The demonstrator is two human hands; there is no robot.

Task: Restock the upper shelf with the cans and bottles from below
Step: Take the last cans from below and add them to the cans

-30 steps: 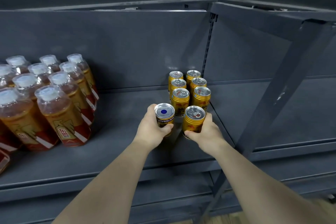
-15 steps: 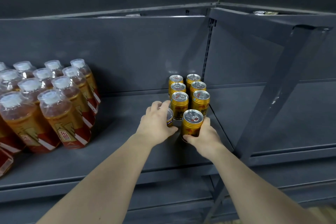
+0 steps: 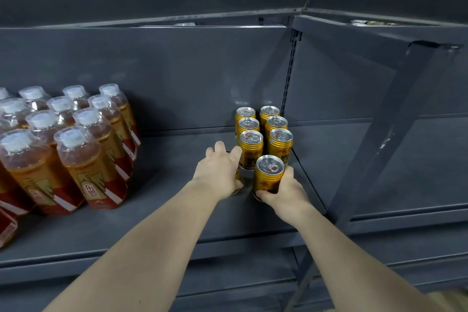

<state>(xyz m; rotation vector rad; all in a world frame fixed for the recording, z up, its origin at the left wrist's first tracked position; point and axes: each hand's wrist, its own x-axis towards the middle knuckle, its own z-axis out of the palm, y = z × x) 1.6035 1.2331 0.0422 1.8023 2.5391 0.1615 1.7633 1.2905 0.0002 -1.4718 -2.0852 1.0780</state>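
Reaching from the front edge of the shelf [image 3: 126, 243], we have both hands at the near end of the can block by the shelf's right edge. Our right hand [image 3: 283, 191] is wrapped around the lower body of a gold can [image 3: 269, 176], fingers and thumb pressed against its sides; the can stands upright at the front of the right column, just before the can behind it. Our left hand [image 3: 218, 173] lies over a second can [image 3: 238, 177] at the front of the left column, fingers spread forward across its top and touching the next can; that can is almost wholly hidden, so we cannot tell whether the hand grips it or only rests on it. Behind these two stand six stocked cans [image 3: 263, 132] in two columns of three, running back to the rear right corner of the shelf. Toward the left edge, well apart from the cans, a block of bottles [image 3: 76, 139] with white caps fills the shelf from near the front to the back panel. We judge the restock partly done: two cans are being seated, and a wide bare strip remains between bottles and cans. Whatever stock remains below is out of view, so we cannot tell what is left.
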